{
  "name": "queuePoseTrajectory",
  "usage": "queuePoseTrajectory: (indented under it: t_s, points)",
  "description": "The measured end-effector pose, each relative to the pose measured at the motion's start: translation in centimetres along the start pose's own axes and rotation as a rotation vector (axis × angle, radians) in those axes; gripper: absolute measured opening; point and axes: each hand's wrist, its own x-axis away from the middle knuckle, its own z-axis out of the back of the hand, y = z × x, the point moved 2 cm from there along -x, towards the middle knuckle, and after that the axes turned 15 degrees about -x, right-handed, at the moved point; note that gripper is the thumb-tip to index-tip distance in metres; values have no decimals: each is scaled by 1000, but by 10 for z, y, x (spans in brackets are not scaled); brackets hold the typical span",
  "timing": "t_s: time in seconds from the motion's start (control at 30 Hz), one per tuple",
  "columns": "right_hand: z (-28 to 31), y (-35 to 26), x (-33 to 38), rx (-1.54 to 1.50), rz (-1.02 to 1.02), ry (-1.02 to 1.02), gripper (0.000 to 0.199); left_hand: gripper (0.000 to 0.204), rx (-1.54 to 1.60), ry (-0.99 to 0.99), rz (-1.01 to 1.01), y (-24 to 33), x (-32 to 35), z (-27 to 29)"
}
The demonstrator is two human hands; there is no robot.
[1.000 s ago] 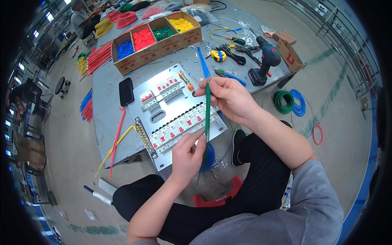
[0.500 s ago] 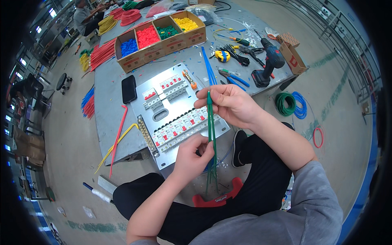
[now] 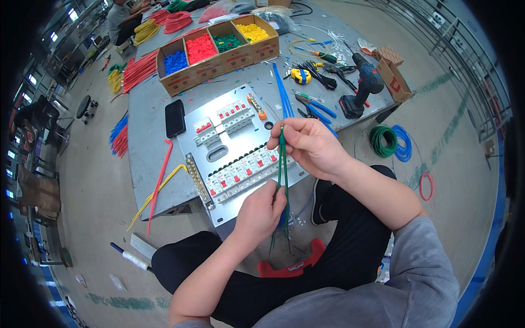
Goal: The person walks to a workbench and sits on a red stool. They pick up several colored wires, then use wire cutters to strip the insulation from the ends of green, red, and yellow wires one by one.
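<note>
Several green wires (image 3: pixel 287 205) hang in a narrow bundle over the near right part of a metal mounting plate (image 3: pixel 240 94). My right hand (image 3: pixel 311 143) pinches their upper end, where a thicker green sleeve (image 3: pixel 281 138) ends in a small bare tip. Lower down, my left hand (image 3: pixel 260 210) is closed on the same wires, their loose ends dangling below it. Behind the hands, a row of white circuit breakers (image 3: pixel 246 169) with red levers crosses the plate. Smaller breakers (image 3: pixel 232 109) and a brass terminal strip (image 3: pixel 198 177) are mounted there too.
A divided cardboard box (image 3: pixel 219 60) holds blue, red, green and yellow caps. Right of it lie blue wires (image 3: pixel 283 93), a tape measure (image 3: pixel 300 76), pliers (image 3: pixel 317 104) and a cordless drill (image 3: pixel 362 87). A black phone (image 3: pixel 175 118) and red and yellow wires (image 3: pixel 158 180) lie left.
Both hands keep hold of the green wires. My left fingers have closed more tightly around them, and the right hand sits slightly lower in the picture. The wires' lower ends have swung a little left.
</note>
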Motion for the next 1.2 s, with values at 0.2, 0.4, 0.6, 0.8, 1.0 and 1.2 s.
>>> queuePoseTrajectory:
  t_s: [0.2,0.4,0.6,0.8,1.0,1.2]
  points:
    - [-4,-1,3,-102,12,-22,28,19,-205,151,-114,2,4,4]
    - [-6,-13,13,-133,-10,-226,30,7,-518,283,-259,3,4,39]
    - [-10,-7,16,-217,-56,-161,32,6,-562,385,-288,-11,-4,78]
    - [-15,9,11,-221,-116,-127,34,9,-300,407,-212,-9,-1,66]
    - [-21,23,7,-242,-189,-125,36,13,-319,439,-272,-2,1,58]
    - [-26,27,7,-205,-165,-158,36,13,-279,459,-290,-3,3,60]
